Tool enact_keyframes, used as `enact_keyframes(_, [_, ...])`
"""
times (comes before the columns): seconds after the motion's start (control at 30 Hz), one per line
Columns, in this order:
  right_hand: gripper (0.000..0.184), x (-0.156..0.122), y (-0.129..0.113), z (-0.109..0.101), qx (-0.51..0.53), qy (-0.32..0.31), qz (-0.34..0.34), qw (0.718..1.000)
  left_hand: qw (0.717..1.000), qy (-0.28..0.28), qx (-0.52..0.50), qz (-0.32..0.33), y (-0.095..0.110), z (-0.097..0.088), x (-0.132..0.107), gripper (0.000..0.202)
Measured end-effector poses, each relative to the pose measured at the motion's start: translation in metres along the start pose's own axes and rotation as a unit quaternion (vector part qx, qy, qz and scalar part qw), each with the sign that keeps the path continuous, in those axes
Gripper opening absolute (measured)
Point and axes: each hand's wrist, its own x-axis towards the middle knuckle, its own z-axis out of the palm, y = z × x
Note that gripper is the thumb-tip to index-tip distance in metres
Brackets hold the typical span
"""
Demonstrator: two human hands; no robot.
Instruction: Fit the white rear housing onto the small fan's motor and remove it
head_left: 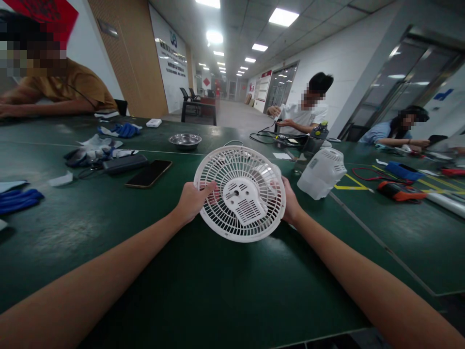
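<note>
A round white plastic fan guard (241,201), with a slotted hub in its middle, is held up above the green table, tilted with its slotted face toward me. My left hand (194,201) grips its left rim, the thumb lying over the ribs. At the right rim, my right hand (289,201) is closed around the edge, most of its fingers hidden behind the guard. Through the upper right ribs a pale, shiny part shows; what it is I cannot make out.
On the green table (225,291), a phone (148,173), gloves (96,148) and a metal bowl (185,140) lie left and behind. A white plastic housing (322,172), a bottle (314,140) and an orange meter (399,191) are to the right. Several people sit around.
</note>
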Motion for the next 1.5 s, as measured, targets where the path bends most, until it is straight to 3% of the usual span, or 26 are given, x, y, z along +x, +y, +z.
enact_keyframes(0.07, [0.071, 0.014, -0.005, -0.023, -0.139, 0.099, -0.078, 0.982, 1.000, 0.002, 0.014, 0.000, 0.000, -0.001, 0.001, 0.031])
enact_keyframes(0.1, [0.075, 0.019, -0.009, -0.036, -0.236, 0.129, -0.118, 0.956, 1.000, 0.003, 0.020, 0.001, 0.000, -0.002, 0.001, 0.032])
enact_keyframes(0.17, [0.078, 0.027, -0.016, -0.059, -0.422, 0.158, -0.202, 0.870, 0.999, 0.004, 0.032, 0.003, -0.001, -0.004, 0.002, 0.034])
enact_keyframes(0.23, [0.077, 0.030, -0.019, -0.076, -0.539, 0.162, -0.232, 0.793, 0.999, 0.005, 0.035, -0.001, -0.002, -0.007, 0.004, 0.033])
enact_keyframes(0.27, [0.076, 0.031, -0.019, -0.081, -0.575, 0.157, -0.229, 0.770, 0.999, 0.007, 0.033, -0.008, -0.003, -0.008, 0.005, 0.032])
enact_keyframes(0.37, [0.067, 0.032, -0.019, -0.085, -0.622, 0.135, -0.211, 0.741, 0.999, 0.009, 0.028, -0.045, -0.002, -0.009, 0.005, 0.030])
enact_keyframes(0.47, [0.053, 0.031, -0.029, -0.084, -0.629, 0.157, -0.288, 0.705, 0.998, 0.017, 0.018, -0.064, 0.003, -0.006, 0.004, 0.028])
enact_keyframes(0.57, [0.055, 0.031, -0.049, -0.095, -0.609, 0.270, -0.382, 0.640, 0.997, 0.023, 0.008, -0.076, 0.007, -0.005, 0.002, 0.026])
enact_keyframes(0.63, [0.067, 0.032, -0.060, -0.110, -0.581, 0.362, -0.388, 0.616, 0.996, 0.021, 0.005, -0.084, 0.007, -0.005, 0.002, 0.026])
enact_keyframes(0.7, [0.078, 0.036, -0.063, -0.130, -0.546, 0.423, -0.337, 0.640, 0.996, 0.017, 0.003, -0.086, 0.006, -0.007, 0.002, 0.026])
enact_keyframes(0.8, [0.086, 0.044, -0.053, -0.154, -0.477, 0.404, -0.188, 0.758, 0.996, 0.013, 0.004, -0.089, 0.003, -0.008, 0.004, 0.025])
enact_keyframes(0.87, [0.084, 0.050, -0.043, -0.164, -0.456, 0.378, -0.119, 0.797, 0.995, 0.015, 0.008, -0.095, 0.003, -0.008, 0.005, 0.022])
enact_keyframes(0.97, [0.078, 0.055, -0.035, -0.167, -0.457, 0.391, -0.105, 0.792, 0.995, 0.020, 0.007, -0.101, 0.004, -0.007, 0.005, 0.020])
enact_keyframes(1.07, [0.075, 0.058, -0.040, -0.159, -0.448, 0.418, -0.135, 0.778, 0.995, 0.016, -0.001, -0.099, 0.005, -0.007, 0.004, 0.020])
enact_keyframes(1.2, [0.067, 0.053, -0.054, -0.131, -0.417, 0.440, -0.256, 0.753, 0.995, 0.017, -0.006, -0.095, 0.003, -0.007, 0.005, 0.020])
enact_keyframes(1.3, [0.064, 0.044, -0.058, -0.104, -0.405, 0.420, -0.306, 0.753, 0.996, 0.017, -0.006, -0.087, 0.004, -0.006, 0.004, 0.021])
enact_keyframes(1.4, [0.067, 0.037, -0.050, -0.085, -0.439, 0.363, -0.280, 0.772, 0.996, 0.028, -0.009, -0.088, 0.006, -0.004, 0.003, 0.020])
enact_keyframes(1.5, [0.071, 0.034, -0.035, -0.079, -0.500, 0.305, -0.222, 0.779, 0.996, 0.025, -0.014, -0.080, 0.006, -0.003, 0.003, 0.022])
